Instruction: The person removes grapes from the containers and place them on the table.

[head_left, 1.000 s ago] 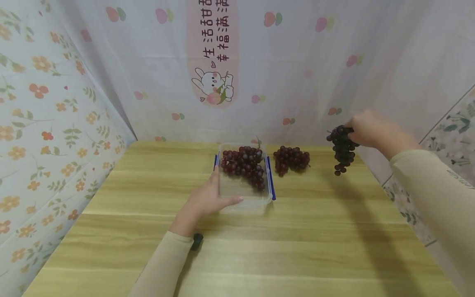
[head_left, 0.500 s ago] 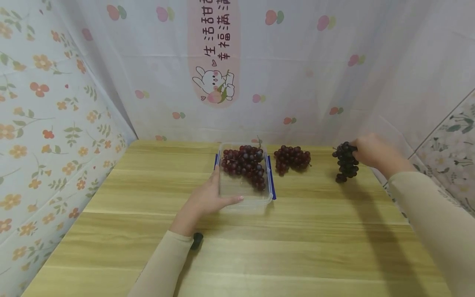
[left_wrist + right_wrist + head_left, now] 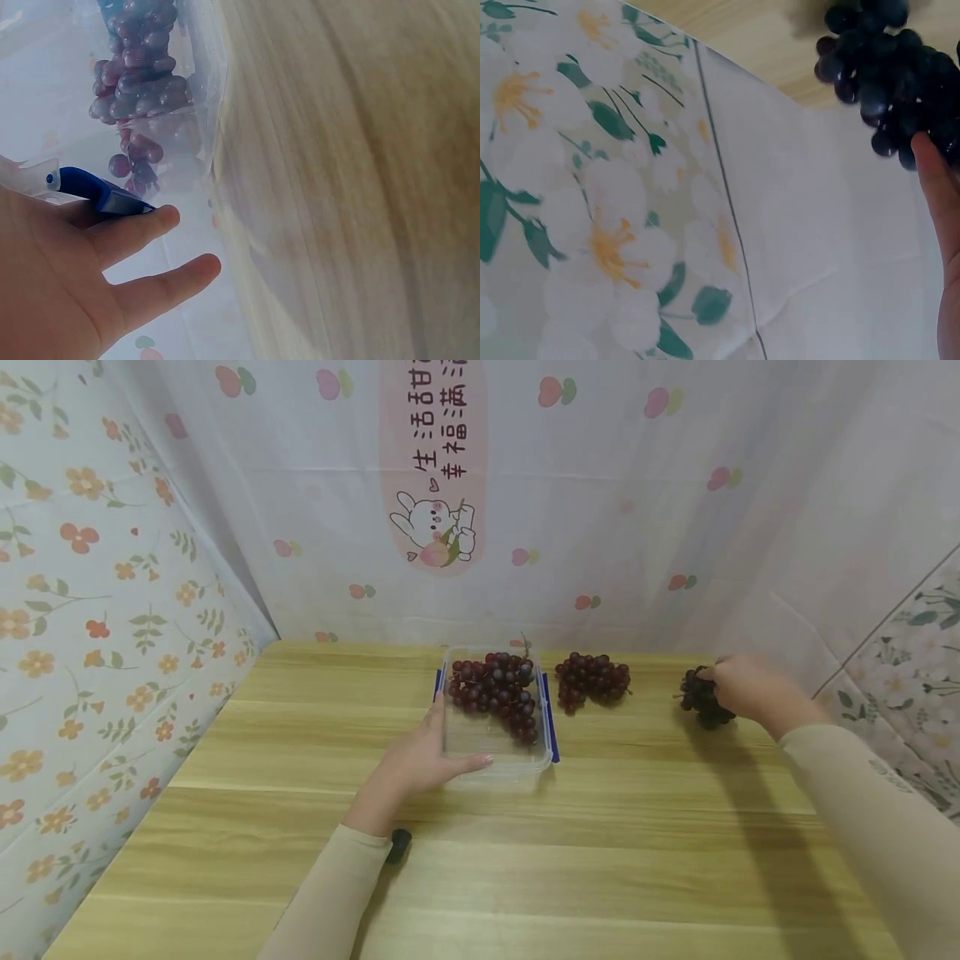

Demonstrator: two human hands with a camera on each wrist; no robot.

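My left hand [image 3: 416, 760] rests at the near-left corner of a clear plastic container [image 3: 472, 742]. Its thumb lies straight across the near rim, and the left wrist view shows straight fingers [image 3: 142, 296] beside a blue latch [image 3: 101, 195]. Inside the container lies a bunch of dark red grapes [image 3: 495, 685], its stem poking up at the back. At the far right, my right hand [image 3: 757, 689] holds a bunch of black grapes [image 3: 701, 700] low at the table. One finger [image 3: 934, 180] presses against those grapes in the right wrist view; the other fingers are mostly hidden.
A second bunch of red grapes [image 3: 592, 678] lies right of the container. Another blue latch [image 3: 550, 727] hangs on the container's right side. Printed curtains [image 3: 600, 510] border the wooden table [image 3: 600, 843] at the back and sides.
My right hand has lowered the black grapes from the air to the tabletop; the bunch hung long before and now looks bunched up. My left hand and the container stay put.
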